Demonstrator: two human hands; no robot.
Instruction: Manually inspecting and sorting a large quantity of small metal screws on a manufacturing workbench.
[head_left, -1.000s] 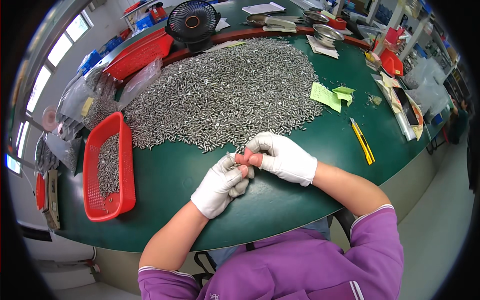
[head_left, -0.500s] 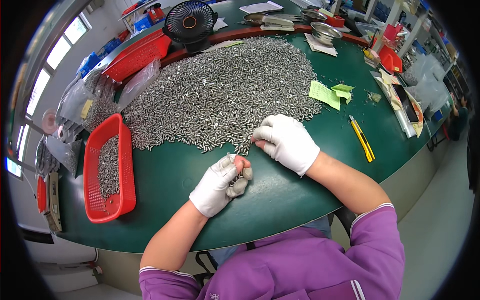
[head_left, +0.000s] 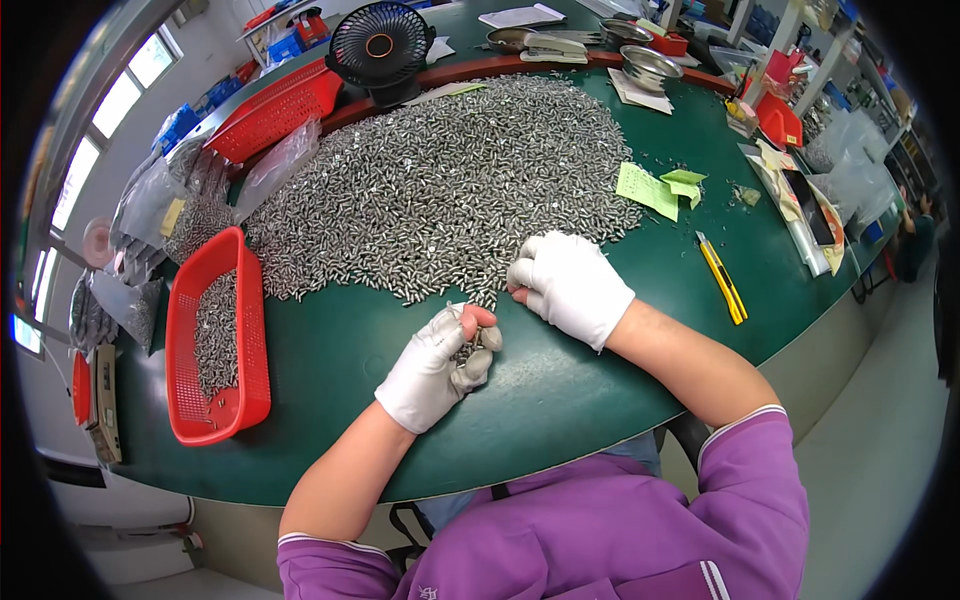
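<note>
A broad heap of small silvery metal pins [head_left: 440,180] covers the far middle of the green table. My left hand [head_left: 437,362], in a white glove with bare thumb tip, is curled around several of these pins just short of the heap's near edge. At the front right edge of the heap is my right hand [head_left: 572,285], gloved in white too. Its fingers bend down at the pins, and their tips are partly hidden, so anything pinched there cannot be made out. To the left stands a red perforated basket [head_left: 258,390] with more pins in it.
A yellow utility knife [head_left: 722,278] and green paper slips [head_left: 648,190] lie to the right. Behind the heap stand a black fan [head_left: 380,48] and metal bowls [head_left: 650,66]. Bags of pins [head_left: 125,305] crowd the left edge. A phone [head_left: 808,207] rests far right.
My left hand has turned and loosened slightly, so more of the pins in its palm show. My right hand has barely shifted at the heap's edge.
</note>
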